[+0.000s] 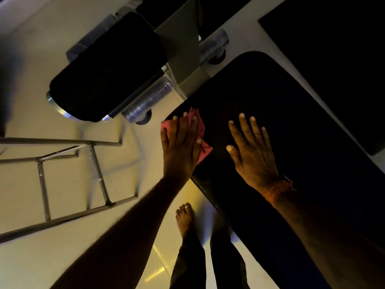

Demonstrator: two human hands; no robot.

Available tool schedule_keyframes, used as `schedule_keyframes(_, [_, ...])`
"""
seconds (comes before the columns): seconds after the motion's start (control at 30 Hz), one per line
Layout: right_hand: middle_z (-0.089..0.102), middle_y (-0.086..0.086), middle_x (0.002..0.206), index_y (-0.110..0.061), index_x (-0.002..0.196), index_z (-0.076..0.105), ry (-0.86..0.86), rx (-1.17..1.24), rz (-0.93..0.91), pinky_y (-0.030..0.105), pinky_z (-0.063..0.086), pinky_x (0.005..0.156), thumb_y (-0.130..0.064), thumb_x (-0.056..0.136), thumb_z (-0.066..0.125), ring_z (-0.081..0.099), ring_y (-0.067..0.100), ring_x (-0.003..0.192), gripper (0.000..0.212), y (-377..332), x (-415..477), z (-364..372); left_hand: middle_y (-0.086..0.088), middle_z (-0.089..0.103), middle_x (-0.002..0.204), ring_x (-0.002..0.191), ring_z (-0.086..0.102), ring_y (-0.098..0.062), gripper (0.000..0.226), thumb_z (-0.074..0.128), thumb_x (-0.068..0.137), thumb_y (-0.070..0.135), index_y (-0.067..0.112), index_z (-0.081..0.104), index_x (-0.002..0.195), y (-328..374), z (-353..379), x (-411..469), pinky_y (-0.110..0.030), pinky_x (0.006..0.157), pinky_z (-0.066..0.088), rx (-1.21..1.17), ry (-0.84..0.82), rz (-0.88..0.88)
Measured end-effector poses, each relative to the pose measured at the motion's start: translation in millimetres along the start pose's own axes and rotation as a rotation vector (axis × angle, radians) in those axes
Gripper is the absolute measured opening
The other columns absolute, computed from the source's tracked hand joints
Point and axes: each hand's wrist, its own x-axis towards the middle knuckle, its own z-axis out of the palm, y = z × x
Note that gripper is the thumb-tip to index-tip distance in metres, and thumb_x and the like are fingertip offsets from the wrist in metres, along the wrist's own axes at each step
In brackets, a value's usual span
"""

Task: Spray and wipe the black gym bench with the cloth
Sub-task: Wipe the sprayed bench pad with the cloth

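Left hand (180, 147) presses the pink cloth (203, 147) flat-fingered on the bench (281, 97) corner; right hand (252, 151) splays flat, steadying – wipe in overlapping strokes, since wet patches seem unreadable in this gloom

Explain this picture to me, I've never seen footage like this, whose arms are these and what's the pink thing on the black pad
There is no machine here. A person wears a camera on the head, so this single picture looks down along their own arms. The left hand presses flat on a pink cloth near the edge of the black gym bench, at its rounded end; that is the wiping. The right hand rests open on the bench beside it and holds nothing; an orange band circles its wrist. Lower down is a bare foot on the pale floor, and to the left stands a metal frame. No spray bottle shows.
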Motion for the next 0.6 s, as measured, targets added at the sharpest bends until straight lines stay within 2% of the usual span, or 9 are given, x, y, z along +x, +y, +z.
schedule_keyframes(0.13, [0.006, 0.007, 0.175, -0.026, 0.166, 0.016, 0.019, -0.016, 0.019, 0.058, 0.012, 0.129, -0.051, 0.107, 0.022, 0.004, 0.030, 0.162, 0.065, -3.1, -5.0, 4.3, -0.008, 0.015, 0.171, 0.159, 0.008, -0.034, 0.057, 0.023, 0.112, 0.039, 0.018, 0.017, 0.164, -9.0, -3.2, 21.4, -0.058, 0.126, 0.012, -0.024, 0.039, -0.040])
schedule_keyframes(0.23, [0.004, 0.006, 0.175, -0.025, 0.166, 0.016, 0.019, -0.004, 0.040, 0.058, 0.010, 0.129, -0.050, 0.107, 0.023, 0.002, 0.030, 0.162, 0.064, -8.6, -11.8, 5.1, -0.009, 0.009, 0.172, 0.159, 0.004, -0.034, 0.058, 0.028, 0.111, 0.037, 0.019, 0.013, 0.164, -0.2, 5.0, -15.5, -0.060, 0.126, 0.008, -0.022, 0.050, 0.122])
schedule_keyframes(0.37, [0.004, 0.005, 0.175, -0.025, 0.166, 0.017, 0.006, 0.013, 0.070, 0.059, 0.009, 0.129, -0.049, 0.108, 0.025, 0.001, 0.029, 0.162, 0.064, -16.5, -28.6, 6.6, -0.010, 0.022, 0.169, 0.158, 0.015, -0.035, 0.057, 0.032, 0.108, 0.038, 0.015, 0.031, 0.160, -11.6, 0.4, -22.6, -0.062, 0.123, 0.016, -0.092, 0.037, 0.364])
schedule_keyframes(0.5, [0.005, 0.005, 0.175, -0.024, 0.166, 0.016, 0.025, -0.024, 0.106, 0.059, 0.011, 0.129, -0.049, 0.108, 0.027, 0.002, 0.028, 0.162, 0.064, -19.1, -49.4, 14.9, -0.010, 0.022, 0.169, 0.157, 0.017, -0.033, 0.061, 0.033, 0.106, 0.041, 0.016, 0.028, 0.161, -5.3, 1.6, 8.4, -0.059, 0.124, 0.016, -0.081, 0.112, 0.293])
schedule_keyframes(0.53, [0.005, 0.006, 0.175, -0.023, 0.166, 0.015, 0.032, -0.029, 0.123, 0.059, 0.011, 0.129, -0.048, 0.108, 0.027, 0.002, 0.028, 0.162, 0.064, -20.6, -55.3, 17.4, -0.011, 0.022, 0.169, 0.157, 0.018, -0.033, 0.060, 0.032, 0.107, 0.040, 0.015, 0.028, 0.161, -0.6, 4.5, 2.8, -0.059, 0.124, 0.017, -0.098, 0.114, 0.325])
schedule_keyframes(0.6, [0.005, 0.007, 0.175, -0.022, 0.166, 0.015, 0.056, -0.016, 0.177, 0.058, 0.010, 0.129, -0.049, 0.109, 0.028, 0.002, 0.028, 0.162, 0.065, -22.8, -66.0, 21.0, -0.009, 0.024, 0.169, 0.157, 0.019, -0.030, 0.058, 0.032, 0.107, 0.037, 0.014, 0.030, 0.160, 4.0, 11.0, -17.2, -0.058, 0.124, 0.019, -0.098, 0.091, 0.523])
